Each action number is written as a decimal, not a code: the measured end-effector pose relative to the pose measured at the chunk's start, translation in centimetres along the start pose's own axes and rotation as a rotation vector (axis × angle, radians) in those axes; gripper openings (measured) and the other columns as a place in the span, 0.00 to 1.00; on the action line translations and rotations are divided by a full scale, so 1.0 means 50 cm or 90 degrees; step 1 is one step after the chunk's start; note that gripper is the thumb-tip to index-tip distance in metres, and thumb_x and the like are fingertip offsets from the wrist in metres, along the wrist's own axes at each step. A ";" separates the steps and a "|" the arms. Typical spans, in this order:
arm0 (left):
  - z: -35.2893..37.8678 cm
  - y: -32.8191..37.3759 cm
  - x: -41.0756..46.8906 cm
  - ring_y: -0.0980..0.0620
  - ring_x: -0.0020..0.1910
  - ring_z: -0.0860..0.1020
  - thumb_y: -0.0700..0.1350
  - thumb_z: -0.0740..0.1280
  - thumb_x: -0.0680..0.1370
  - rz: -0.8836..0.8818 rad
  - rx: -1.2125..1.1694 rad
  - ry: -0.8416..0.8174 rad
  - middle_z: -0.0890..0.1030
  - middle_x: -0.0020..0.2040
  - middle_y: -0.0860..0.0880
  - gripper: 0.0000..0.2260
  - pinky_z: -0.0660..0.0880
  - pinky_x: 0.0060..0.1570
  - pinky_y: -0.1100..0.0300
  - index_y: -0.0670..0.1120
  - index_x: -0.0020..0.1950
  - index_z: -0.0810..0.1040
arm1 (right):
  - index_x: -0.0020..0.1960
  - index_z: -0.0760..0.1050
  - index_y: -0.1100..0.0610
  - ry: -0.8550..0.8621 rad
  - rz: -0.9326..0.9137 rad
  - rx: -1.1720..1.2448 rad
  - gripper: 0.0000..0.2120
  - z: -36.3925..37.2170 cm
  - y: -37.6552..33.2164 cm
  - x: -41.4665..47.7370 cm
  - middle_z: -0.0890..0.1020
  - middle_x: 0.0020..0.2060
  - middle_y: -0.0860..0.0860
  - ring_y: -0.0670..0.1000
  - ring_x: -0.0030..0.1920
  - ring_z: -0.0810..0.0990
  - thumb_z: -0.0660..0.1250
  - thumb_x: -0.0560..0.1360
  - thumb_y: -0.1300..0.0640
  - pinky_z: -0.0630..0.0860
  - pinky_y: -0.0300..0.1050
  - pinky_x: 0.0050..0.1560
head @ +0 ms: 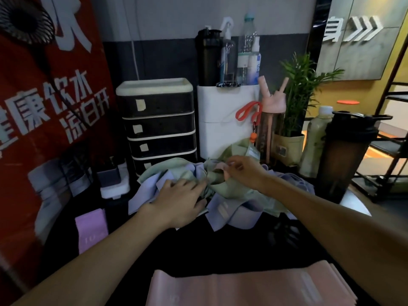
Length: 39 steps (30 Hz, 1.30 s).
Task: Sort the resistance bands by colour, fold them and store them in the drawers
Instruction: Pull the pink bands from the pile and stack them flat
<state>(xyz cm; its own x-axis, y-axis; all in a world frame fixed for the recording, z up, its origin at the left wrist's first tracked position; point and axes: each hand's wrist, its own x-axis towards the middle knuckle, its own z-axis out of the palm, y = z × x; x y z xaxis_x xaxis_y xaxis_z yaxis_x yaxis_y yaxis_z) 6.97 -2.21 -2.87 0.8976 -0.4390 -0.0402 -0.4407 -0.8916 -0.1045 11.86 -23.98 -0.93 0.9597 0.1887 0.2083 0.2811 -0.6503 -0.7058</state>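
Now: sorting step, picking one colour out of the heap (no folding of this one yet).
Heap: mixed bands point(231, 191) lie in a tangle mid table, green and lilac ones over each other, just in front of the drawers.
L hand: left hand point(178, 202) lies flat on the lilac and green part, fingers mostly straight, pressing down. Prob. to stop the heap sliding when the other hand pulls.
R hand: right hand point(242, 171) has thumb and fingers squeezed together on a pink band point(220, 167) that pokes out near the top of the heap. Small pinch, bc only a little bit of pink shows.
Pink pile: flat pink stack point(249, 288) at the near edge, close to the person. I think the pinched one goes there, same colour.
Purple pile: a folded purple band point(91, 228) lies well apart on the left, its own spot so colours don't mix.
Drawers: black drawer unit point(159, 127) behind the heap, the drawers in view pushed in, w/ little labels on the fronts. Storing comes last, I'd say.
Watch out: the pink band looks caught under green ones, so a fast pull could drag the heap toward the shaker bottle point(346, 155) on the right.
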 end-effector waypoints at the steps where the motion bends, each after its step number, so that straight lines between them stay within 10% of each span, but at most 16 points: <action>1: 0.002 0.001 0.000 0.48 0.74 0.61 0.61 0.50 0.84 -0.002 -0.002 0.002 0.64 0.76 0.53 0.28 0.61 0.66 0.42 0.55 0.81 0.45 | 0.56 0.80 0.65 -0.002 -0.011 0.009 0.11 0.001 0.002 0.004 0.82 0.52 0.62 0.58 0.53 0.80 0.66 0.79 0.59 0.74 0.39 0.50; 10: -0.031 0.020 -0.011 0.46 0.73 0.62 0.57 0.51 0.85 0.008 -0.034 0.029 0.66 0.74 0.52 0.22 0.62 0.60 0.44 0.55 0.79 0.56 | 0.38 0.80 0.60 0.039 -0.028 -0.106 0.11 -0.033 -0.007 0.014 0.84 0.40 0.56 0.58 0.42 0.82 0.65 0.77 0.60 0.79 0.54 0.43; 21: -0.149 0.088 -0.055 0.46 0.52 0.76 0.47 0.64 0.80 0.042 -0.266 0.428 0.77 0.54 0.52 0.07 0.74 0.48 0.47 0.56 0.55 0.68 | 0.41 0.80 0.60 0.171 -0.190 0.047 0.12 -0.144 -0.161 -0.042 0.78 0.34 0.48 0.37 0.33 0.75 0.62 0.73 0.72 0.70 0.26 0.35; 39: -0.280 0.150 -0.186 0.52 0.38 0.80 0.43 0.68 0.79 -0.064 -0.582 0.601 0.83 0.38 0.49 0.06 0.78 0.41 0.55 0.43 0.45 0.83 | 0.37 0.77 0.49 0.210 -0.281 0.133 0.12 -0.177 -0.284 -0.226 0.78 0.27 0.36 0.43 0.34 0.78 0.67 0.76 0.63 0.70 0.24 0.51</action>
<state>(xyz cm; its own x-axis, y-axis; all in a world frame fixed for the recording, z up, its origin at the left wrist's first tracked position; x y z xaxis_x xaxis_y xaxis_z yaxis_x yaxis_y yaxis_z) -4.85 -6.38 10.65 0.7388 0.0570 0.6715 -0.5546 -0.5146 0.6539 -3.00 -23.39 12.70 0.7103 0.1482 0.6882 0.6799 -0.3975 -0.6162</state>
